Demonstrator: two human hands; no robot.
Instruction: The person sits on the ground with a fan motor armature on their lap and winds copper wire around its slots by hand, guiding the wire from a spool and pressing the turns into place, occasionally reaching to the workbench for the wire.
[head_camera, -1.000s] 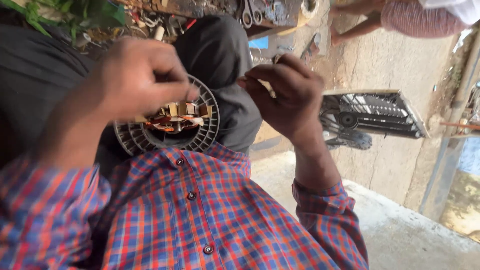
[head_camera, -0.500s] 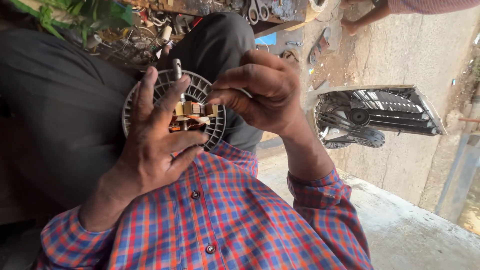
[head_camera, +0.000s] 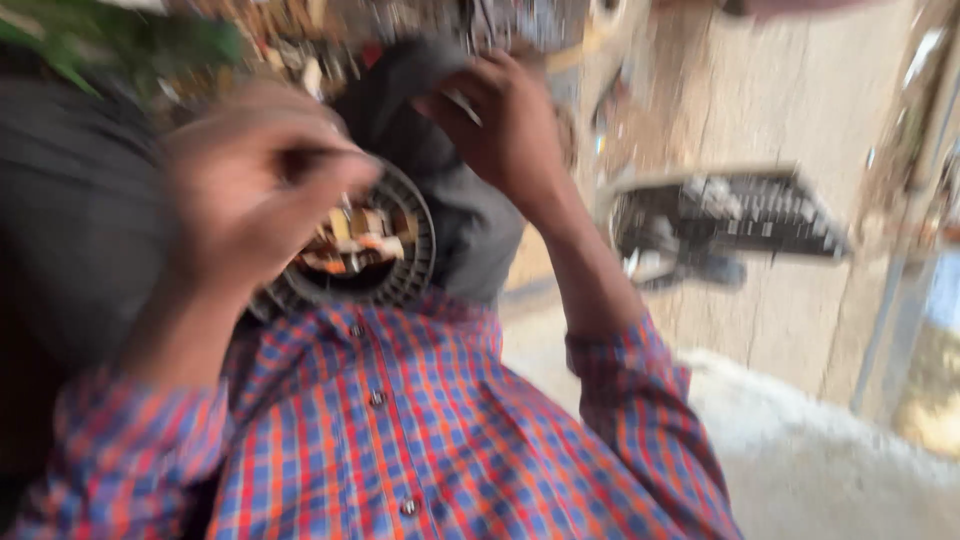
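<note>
The round ribbed motor part (head_camera: 385, 262) rests on the person's lap against the checked shirt (head_camera: 420, 430). The left hand (head_camera: 255, 190), blurred, closes over its left rim. The right hand (head_camera: 505, 115) pinches a thin wire above, apart. A fan grille (head_camera: 740, 215) lies on the floor to the right.

Blurred outdoor scene in daylight. A pale concrete floor (head_camera: 760, 100) fills the view from twelve to five o'clock, a dark slatted fan grille (head_camera: 740, 215) lying at three. Green leaves (head_camera: 110, 35) sit at ten, beside scattered metal clutter (head_camera: 300, 40).
</note>
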